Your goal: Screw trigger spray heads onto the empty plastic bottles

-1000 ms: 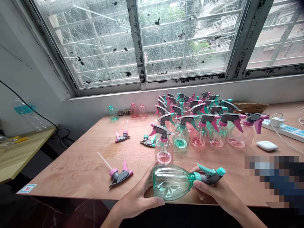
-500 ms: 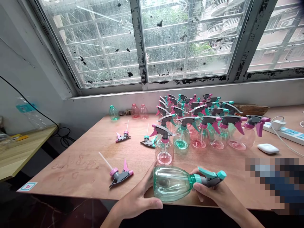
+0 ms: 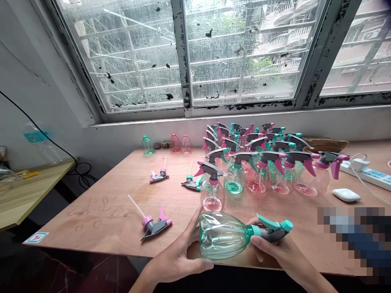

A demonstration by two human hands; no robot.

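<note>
Held green bottle [image 3: 224,236] in curled fingers, left hand [image 3: 179,257] at base, right hand [image 3: 282,252] at neck, at stained wooden table [image 3: 104,221] beneath spotted window [image 3: 244,73].

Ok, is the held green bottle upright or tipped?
Tipped: the green bottle is sideways, base toward left hand, spray head at right hand.

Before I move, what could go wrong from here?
1. The green bottle is held sideways near the table's front edge; if the right grip at its neck end slips, it may roll off.
2. A pink bottle stands close behind the left grip; a nudge could tip it into its neighbours.
3. A loose spray head lies to the left of the left grip; a sideways sweep might knock it away.
</note>
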